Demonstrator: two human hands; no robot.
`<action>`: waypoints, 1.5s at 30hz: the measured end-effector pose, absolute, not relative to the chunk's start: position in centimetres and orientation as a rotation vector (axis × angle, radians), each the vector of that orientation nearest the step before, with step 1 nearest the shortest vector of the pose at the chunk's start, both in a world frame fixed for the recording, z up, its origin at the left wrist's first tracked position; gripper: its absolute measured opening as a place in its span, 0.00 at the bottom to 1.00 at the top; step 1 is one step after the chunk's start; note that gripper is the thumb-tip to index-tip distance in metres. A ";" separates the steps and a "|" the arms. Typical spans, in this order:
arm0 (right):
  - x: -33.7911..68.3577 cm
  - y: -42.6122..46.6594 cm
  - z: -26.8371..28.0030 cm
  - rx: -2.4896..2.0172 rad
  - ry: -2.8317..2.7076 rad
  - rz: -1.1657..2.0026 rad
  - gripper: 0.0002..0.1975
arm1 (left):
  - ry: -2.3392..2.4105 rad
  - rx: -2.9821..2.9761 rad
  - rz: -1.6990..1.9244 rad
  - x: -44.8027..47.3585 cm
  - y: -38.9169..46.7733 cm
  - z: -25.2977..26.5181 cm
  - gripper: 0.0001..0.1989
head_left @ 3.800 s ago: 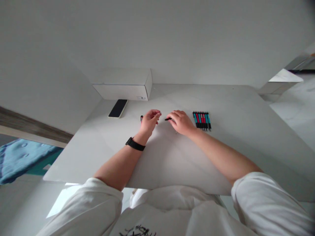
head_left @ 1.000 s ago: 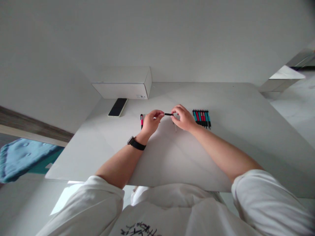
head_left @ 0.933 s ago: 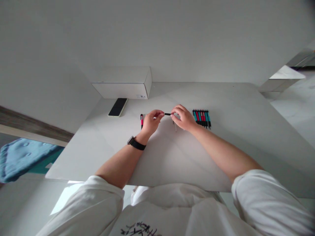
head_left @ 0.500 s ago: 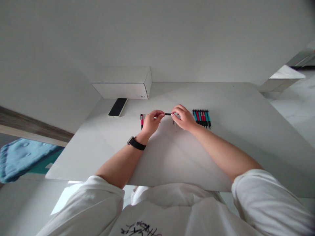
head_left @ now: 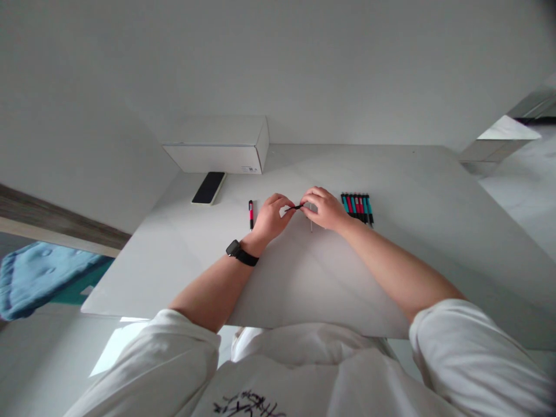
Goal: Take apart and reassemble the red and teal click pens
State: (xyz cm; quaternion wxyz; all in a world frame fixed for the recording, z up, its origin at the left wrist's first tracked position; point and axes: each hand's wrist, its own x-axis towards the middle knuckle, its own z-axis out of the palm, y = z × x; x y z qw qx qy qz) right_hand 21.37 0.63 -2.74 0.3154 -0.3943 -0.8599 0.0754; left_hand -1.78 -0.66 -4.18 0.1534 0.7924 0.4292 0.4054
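Note:
Over the middle of the table, my left hand (head_left: 271,217) pinches one end of a small black pen part (head_left: 297,207). Thumb and fingers of my right hand (head_left: 324,208) close on its other end, and the fingertips partly cover it. Below the right fingers a thin pale stick, like a pen refill (head_left: 311,226), lies on the table. Just left of my left hand is a red and black pen (head_left: 251,214). Beside my right hand several teal, red and black pens (head_left: 357,207) lie in a row.
A white box (head_left: 212,157) stands at the back left against the wall. In front of it lies a phone (head_left: 209,188). The white table (head_left: 278,289) reaches to my body, and a blue cushion (head_left: 43,275) is beyond its left edge.
My hands have come slightly closer together. The black part between them, level before, now shows bent or tilted, with a thin dark tip near the left fingers.

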 end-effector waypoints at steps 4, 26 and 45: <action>22.1 1.2 -3.0 -1.220 -2.318 0.139 0.06 | 1.304 2.244 1.217 -1.9 -0.5 -4.4 0.04; 21.6 2.3 -2.4 -1.195 -1.765 0.674 0.11 | 1.232 2.180 1.242 -1.7 -0.8 -4.2 0.04; 22.2 2.3 -2.3 -1.137 -1.902 0.643 0.14 | 1.220 2.022 1.206 -1.9 0.0 -4.9 0.06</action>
